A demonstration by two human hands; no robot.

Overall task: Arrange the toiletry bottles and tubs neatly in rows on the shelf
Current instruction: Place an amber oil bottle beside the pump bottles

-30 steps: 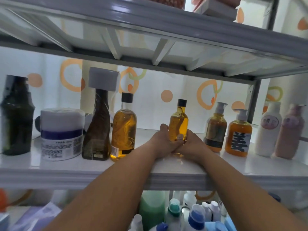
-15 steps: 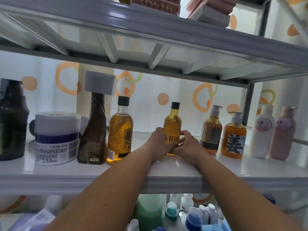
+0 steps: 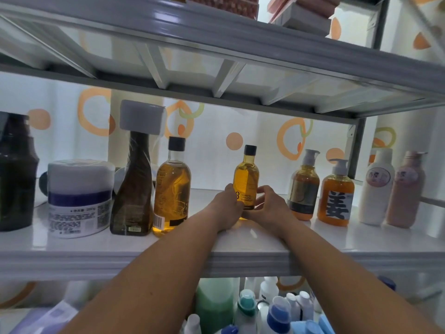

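We have turned the small bottle [image 3: 246, 179] label-forward; left hand [image 3: 227, 209] and right hand [image 3: 271, 206] both pinch its base. Released off-balance, it could topple toward the pump bottle [image 3: 303, 189].

Strong backlight through the patterned curtain [image 3: 216, 131] dims the foreground; wide-angle edges bend and blur.

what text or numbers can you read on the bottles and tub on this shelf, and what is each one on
"8": small amber bottle
"姜": orange pump bottle
"280g", faint: white tub
Too blurred to read: the small print under the "8", the tub's other print, the sticker on the large amber bottle, and the round labels on the white bottle and pink bottle.
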